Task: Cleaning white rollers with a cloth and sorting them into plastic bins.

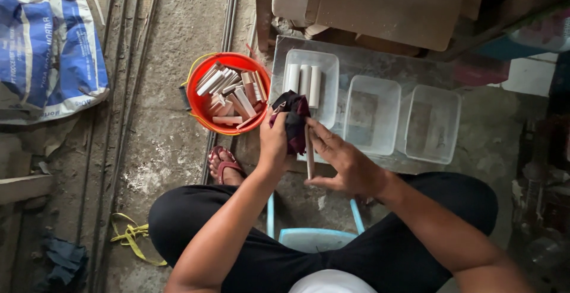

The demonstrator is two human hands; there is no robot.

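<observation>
My left hand (274,141) grips a dark maroon cloth (294,121) wrapped around the top of a thin pale stick (309,161). My right hand (344,161) holds the lower part of the same stick, fingers along it. Left of my hands stands a red bucket (199,85) filled with several short pale and reddish sticks. Just behind the cloth is a clear plastic tray (328,100) with three white sticks lying side by side.
Two more clear plastic trays (373,115) (433,124) stand in a row on a grey slab. A blue and white sack (47,49) lies at the far left. Metal rods (127,91) run along the concrete floor. My sandalled foot (222,163) rests below the bucket.
</observation>
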